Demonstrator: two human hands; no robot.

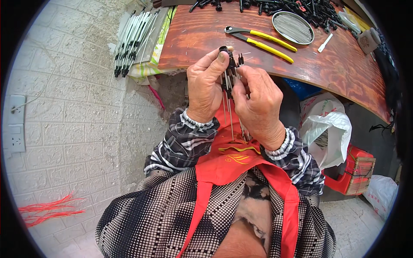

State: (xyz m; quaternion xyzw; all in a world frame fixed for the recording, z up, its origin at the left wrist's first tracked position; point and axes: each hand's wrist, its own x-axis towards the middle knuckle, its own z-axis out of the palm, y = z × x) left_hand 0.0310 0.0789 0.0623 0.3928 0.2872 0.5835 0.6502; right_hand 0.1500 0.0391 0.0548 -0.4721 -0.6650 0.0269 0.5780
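The slim bundle of pale rods with black plastic fittings [228,81] is between your hands, just off the near edge of the reddish-brown wooden bench [198,41] and over your red fabric apron [228,170]. Your left hand [205,81] grips its upper part, thumb against the black ring-shaped fitting [223,49], probably to steady the rods with their tops facing you. Your right hand [259,94] curls closed on the other side, apparently pinching small pieces there; the fingers hide exactly which. The metal pliers with yellow handles [270,50] lie ahead, handles toward your right, seemingly for easy reach. Beyond them, the shallow round metal tin [300,43] likely stops its thin pale pins [292,26] from scattering near the heaped black plastic parts [316,13].
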